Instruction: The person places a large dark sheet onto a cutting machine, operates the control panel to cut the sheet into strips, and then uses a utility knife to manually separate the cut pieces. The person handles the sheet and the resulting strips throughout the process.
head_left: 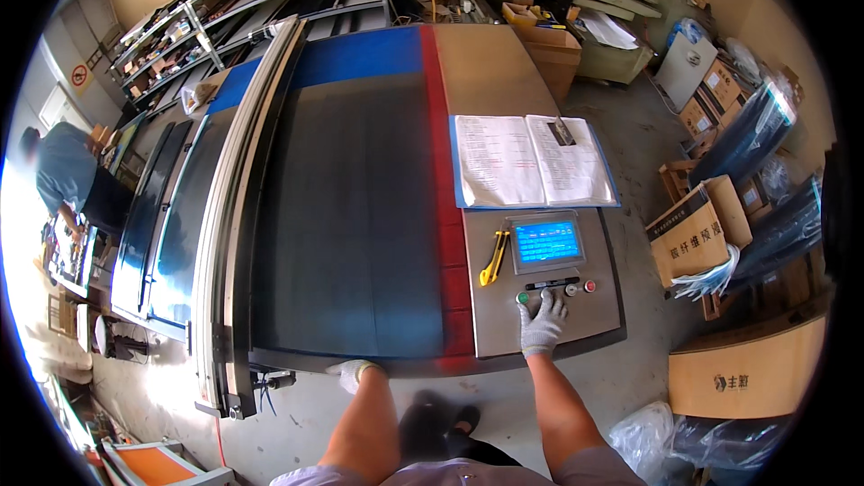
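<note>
My right hand (543, 324), in a pale work glove, rests on the control panel (495, 324) of a large flat cutting machine. Its fingers are apart and hold nothing; one fingertip is at or just beside a green push button (522, 298). A black marker pen (552, 283) lies just beyond the fingertips, near a red button (590, 286). Above it a touchscreen (547, 241) glows blue, with a yellow utility knife (492, 259) to its left. My left hand (351, 375), also gloved, lies at the front edge of the dark machine bed (351, 216), fingers stretched leftward, nothing visible in it.
A long metal gantry (243, 198) spans the bed's left side. An open folder of papers (540, 162) lies beyond the screen. Cardboard boxes (697, 234) and film-wrapped rolls (747, 135) stand right. Another person (72, 171) bends over a bench at far left. Loaded shelves (261, 4) line the back.
</note>
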Available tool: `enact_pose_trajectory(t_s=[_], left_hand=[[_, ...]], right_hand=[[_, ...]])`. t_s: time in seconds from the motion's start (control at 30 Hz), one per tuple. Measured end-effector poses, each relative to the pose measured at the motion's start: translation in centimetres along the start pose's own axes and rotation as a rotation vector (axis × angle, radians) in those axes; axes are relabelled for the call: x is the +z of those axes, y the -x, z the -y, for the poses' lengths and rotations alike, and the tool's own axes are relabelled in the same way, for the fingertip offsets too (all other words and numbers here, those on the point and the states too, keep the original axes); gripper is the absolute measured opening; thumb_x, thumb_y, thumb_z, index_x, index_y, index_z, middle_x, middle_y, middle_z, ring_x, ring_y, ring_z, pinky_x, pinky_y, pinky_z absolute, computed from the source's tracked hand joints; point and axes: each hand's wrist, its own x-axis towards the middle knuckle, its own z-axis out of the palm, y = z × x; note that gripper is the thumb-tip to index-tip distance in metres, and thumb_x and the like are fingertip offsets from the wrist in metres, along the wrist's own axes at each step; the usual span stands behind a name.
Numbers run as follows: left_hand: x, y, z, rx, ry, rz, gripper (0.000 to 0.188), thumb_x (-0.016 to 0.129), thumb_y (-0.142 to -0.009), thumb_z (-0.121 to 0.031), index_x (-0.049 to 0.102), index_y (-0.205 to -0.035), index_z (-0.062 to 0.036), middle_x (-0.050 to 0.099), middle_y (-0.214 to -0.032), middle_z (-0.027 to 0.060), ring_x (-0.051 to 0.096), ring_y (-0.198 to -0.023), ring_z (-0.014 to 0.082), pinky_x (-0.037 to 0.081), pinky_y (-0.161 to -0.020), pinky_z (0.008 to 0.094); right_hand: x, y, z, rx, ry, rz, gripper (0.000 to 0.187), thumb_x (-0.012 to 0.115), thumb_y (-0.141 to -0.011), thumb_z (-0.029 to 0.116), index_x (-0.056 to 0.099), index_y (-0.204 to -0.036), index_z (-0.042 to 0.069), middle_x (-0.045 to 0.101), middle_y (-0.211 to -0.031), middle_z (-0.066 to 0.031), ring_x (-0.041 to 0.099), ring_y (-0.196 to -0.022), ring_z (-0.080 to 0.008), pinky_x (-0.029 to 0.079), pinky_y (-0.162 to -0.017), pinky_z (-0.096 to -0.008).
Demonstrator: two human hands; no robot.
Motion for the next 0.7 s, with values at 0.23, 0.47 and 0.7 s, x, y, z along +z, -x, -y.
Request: enact_pose_trajectory(t_s=[0.23,0.47,0.7], left_hand=[[-1.3,1.7,-0.6,-0.026,0.108,-0.066,0.052,0.027,-0.106,-0.036,0.043,-0.146,-0.0071,0.063,-0.132,0.0101,0.062,-0.120,0.0255,0.042,-0.109,0.0414],[-6.5,7.5,-2.3,-0.121,0.273,-0.019,0.069,0.023,-0.105,-0.049,0.064,-0.121,0.0037,0.069,-0.114,0.0215,0.067,-0.110,0.0356,0.053,-0.096,0.0444],[-5.6,6.6,-2.1,-0.173,0.334,-0.011,0.072,0.017,-0.105,-0.048,0.062,-0.123,0.0045,0.068,-0.116,0.0225,0.065,-0.112,0.0362,0.050,-0.102,0.0452]], right_hand=[[0.2,0.2,0.0,-0.012,-0.028,-0.003,0.067,0.072,-0.083,0.044,0.049,-0.133,0.006,0.050,-0.136,-0.0234,0.045,-0.125,-0.0454,0.037,-0.104,-0.0548],[0.0,0.1,0.2,-0.015,-0.020,-0.021,0.066,0.071,-0.083,0.046,0.051,-0.130,0.004,0.051,-0.135,-0.0225,0.046,-0.126,-0.0425,0.036,-0.106,-0.0538],[0.2,0.0,-0.1,-0.012,-0.015,-0.004,0.066,0.071,-0.083,0.044,0.050,-0.131,0.004,0.051,-0.135,-0.0224,0.045,-0.127,-0.0424,0.036,-0.106,-0.0530]])
